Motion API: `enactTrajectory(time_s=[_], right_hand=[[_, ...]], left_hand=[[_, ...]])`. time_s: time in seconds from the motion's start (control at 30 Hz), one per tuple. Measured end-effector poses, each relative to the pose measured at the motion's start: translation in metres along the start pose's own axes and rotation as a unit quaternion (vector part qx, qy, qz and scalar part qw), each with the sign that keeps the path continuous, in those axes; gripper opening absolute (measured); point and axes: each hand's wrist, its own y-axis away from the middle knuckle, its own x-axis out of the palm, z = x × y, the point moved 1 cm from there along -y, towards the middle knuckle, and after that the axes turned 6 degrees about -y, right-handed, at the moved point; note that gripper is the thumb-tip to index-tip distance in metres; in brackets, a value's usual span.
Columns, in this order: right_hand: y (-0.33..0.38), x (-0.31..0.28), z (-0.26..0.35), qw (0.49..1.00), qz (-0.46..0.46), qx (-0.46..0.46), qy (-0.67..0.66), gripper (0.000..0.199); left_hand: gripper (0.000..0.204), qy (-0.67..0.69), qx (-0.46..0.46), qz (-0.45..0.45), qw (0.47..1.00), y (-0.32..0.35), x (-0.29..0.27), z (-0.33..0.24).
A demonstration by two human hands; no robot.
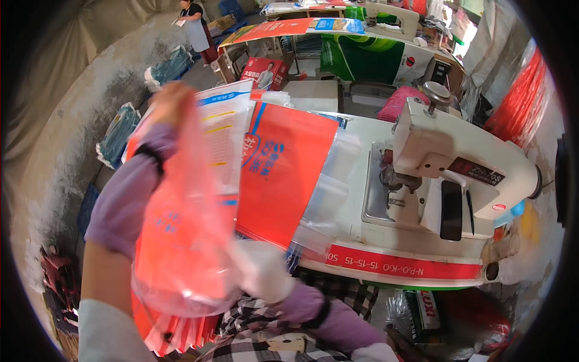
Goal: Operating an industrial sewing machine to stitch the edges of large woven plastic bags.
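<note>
Left hand pinches the thin clear plastic liner bag high left of the white sewing machine, right hand grips its bottom; film may snag or slip.

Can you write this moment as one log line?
left hand: lifts clear plastic bag | right hand: grips bag bottom | sewing machine: right

The left hand is raised toward eleven o'clock, blurred, fingers closed in a pinch; its forearm, in a purple sleeve cover, climbs steeply from seven o'clock; the right hand, blurred and pale, sits low at six o'clock, fingers curled, its purple-sleeved forearm entering from five o'clock.
</note>
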Motion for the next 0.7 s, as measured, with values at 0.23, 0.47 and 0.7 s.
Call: enactTrajectory(time_s=[0.23, 0.47, 0.7], right_hand=[[0.188, -0.125, -0.013, 0.825, -0.328, 0.459, 0.04, 0.036], [0.202, -0.134, 0.041, 0.81, -0.321, 0.429, 0.237, 0.038], [0.231, -0.143, 0.017, 0.808, -0.12, 0.396, 0.42, 0.047]], left_hand=[[0.029, 0.423, 0.28, 0.02, 0.862, -0.076, 0.066, -0.285], [0.021, 0.596, 0.336, 0.178, 0.707, -0.092, 0.101, -0.403], [0.031, 0.474, 0.397, -0.064, 0.783, -0.074, 0.085, -0.409]])
